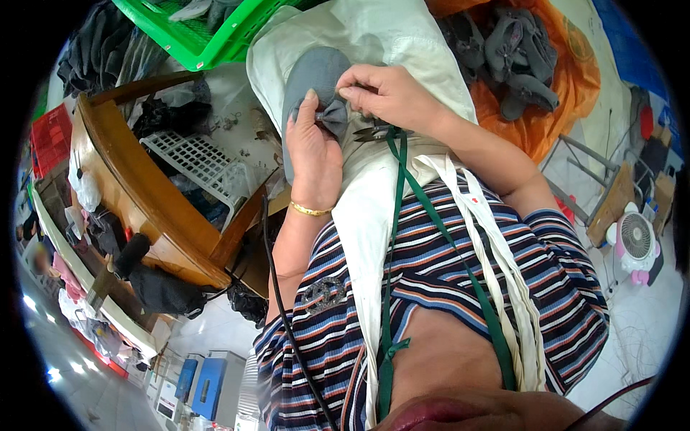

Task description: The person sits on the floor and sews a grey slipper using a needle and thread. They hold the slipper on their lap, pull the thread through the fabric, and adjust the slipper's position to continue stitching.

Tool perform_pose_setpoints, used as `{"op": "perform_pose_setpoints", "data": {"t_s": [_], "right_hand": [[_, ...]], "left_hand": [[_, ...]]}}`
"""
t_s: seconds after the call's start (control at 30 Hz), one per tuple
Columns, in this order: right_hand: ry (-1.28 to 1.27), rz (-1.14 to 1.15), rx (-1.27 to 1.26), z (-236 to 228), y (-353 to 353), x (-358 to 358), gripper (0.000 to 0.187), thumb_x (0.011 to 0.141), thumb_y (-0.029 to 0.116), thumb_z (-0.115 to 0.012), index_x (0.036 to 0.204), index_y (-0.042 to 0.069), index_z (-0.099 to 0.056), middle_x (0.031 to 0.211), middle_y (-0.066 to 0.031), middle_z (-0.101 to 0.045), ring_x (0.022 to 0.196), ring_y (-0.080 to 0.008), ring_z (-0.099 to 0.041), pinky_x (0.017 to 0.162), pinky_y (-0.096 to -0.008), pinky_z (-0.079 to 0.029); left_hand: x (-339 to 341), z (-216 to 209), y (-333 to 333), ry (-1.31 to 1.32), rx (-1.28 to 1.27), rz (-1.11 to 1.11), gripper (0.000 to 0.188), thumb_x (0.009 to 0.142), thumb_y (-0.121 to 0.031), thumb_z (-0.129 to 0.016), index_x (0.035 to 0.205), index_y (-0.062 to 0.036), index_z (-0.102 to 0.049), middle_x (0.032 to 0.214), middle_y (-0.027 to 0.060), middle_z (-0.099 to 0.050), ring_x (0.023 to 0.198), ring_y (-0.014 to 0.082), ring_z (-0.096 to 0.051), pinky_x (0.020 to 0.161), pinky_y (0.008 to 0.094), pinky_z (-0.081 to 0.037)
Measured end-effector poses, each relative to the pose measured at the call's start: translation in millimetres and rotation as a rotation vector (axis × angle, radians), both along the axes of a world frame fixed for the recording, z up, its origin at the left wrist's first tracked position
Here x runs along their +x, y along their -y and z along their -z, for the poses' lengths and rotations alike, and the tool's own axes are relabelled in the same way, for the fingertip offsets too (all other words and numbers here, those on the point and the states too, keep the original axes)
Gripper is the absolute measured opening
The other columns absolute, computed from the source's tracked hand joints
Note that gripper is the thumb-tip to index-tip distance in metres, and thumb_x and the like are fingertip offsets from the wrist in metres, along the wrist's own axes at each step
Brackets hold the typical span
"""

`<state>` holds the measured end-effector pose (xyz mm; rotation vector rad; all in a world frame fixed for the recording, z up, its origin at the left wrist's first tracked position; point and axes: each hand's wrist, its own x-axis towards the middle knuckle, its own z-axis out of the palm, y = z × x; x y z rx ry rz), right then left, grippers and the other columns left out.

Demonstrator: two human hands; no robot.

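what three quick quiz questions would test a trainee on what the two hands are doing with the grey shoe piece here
1. True or false: the left hand rests its thumb on the small grey bow of the grey shoe upper.
2. Which thing lies just below the right hand? A) a hammer B) small thread snips C) a brush
3. Fill in: a green basket sits at the top left, and a pile of grey shoe pieces lies on an ____ bag at the top right.

Key: 1 true; 2 B; 3 orange
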<state>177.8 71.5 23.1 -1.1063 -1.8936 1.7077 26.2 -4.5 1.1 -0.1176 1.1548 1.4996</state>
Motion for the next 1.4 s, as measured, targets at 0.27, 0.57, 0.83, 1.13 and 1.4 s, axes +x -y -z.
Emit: {"op": "perform_pose_setpoints", "data": {"t_s": [0.27,0.57,0.83,1.13,1.4], "right_hand": [[0.077,-0.046,0.132,-3.5,3.1,-1.1,0.016,0.093,0.017,-0.062,0.101,0.003,-0.065,0.068,-0.0034,-0.061,0.060,-0.0082,-0.051,0.057,-0.0261,-0.044],[0.074,-0.054,0.160,5.5,-3.5,-6.3,0.018,0.093,0.017,-0.061,0.099,0.001,-0.065,0.068,-0.0037,-0.062,0.059,-0.0086,-0.052,0.056,-0.0263,-0.044],[0.113,-0.072,0.011,6.1,-9.8,-8.1,0.016,0.091,0.015,-0.059,0.096,0.001,-0.065,0.068,-0.0023,-0.062,0.058,-0.0075,-0.054,0.055,-0.0258,-0.044],[0.080,-0.024,0.039,2.3,-2.3,-5.1,0.018,0.090,0.019,-0.059,0.096,0.002,-0.063,0.079,-0.0118,-0.068,0.070,-0.0223,-0.064,0.067,-0.0332,-0.050],[-0.017,0.009,0.252,31.5,7.3,-6.2,0.011,0.095,0.016,-0.060,0.102,0.007,-0.061,0.076,-0.0077,-0.064,0.065,-0.0202,-0.061,0.061,-0.0308,-0.048]], "left_hand": [[1.7,-9.5,1.0,0.002,0.014,0.017,0.019,0.093,-0.012,-0.067,0.108,-0.0039,-0.060,0.103,0.0047,-0.065,0.095,0.0157,-0.062,0.086,0.0309,-0.050],[4.1,-14.2,1.2,0.006,0.009,0.014,0.018,0.093,-0.011,-0.067,0.108,-0.0034,-0.061,0.103,0.0051,-0.065,0.095,0.0152,-0.062,0.086,0.0298,-0.051],[7.3,-7.8,2.3,0.001,0.032,0.037,0.017,0.094,-0.010,-0.066,0.109,-0.0033,-0.061,0.104,0.0053,-0.066,0.095,0.0152,-0.062,0.086,0.0298,-0.051],[9.5,-9.5,1.4,-0.013,0.026,0.039,0.015,0.094,-0.012,-0.065,0.106,-0.0040,-0.060,0.102,0.0047,-0.065,0.095,0.0137,-0.062,0.086,0.0292,-0.049],[3.8,-2.8,1.2,0.008,-0.002,0.050,0.013,0.093,-0.011,-0.064,0.103,-0.0040,-0.061,0.099,0.0037,-0.065,0.090,0.0132,-0.061,0.083,0.0285,-0.050]]}}
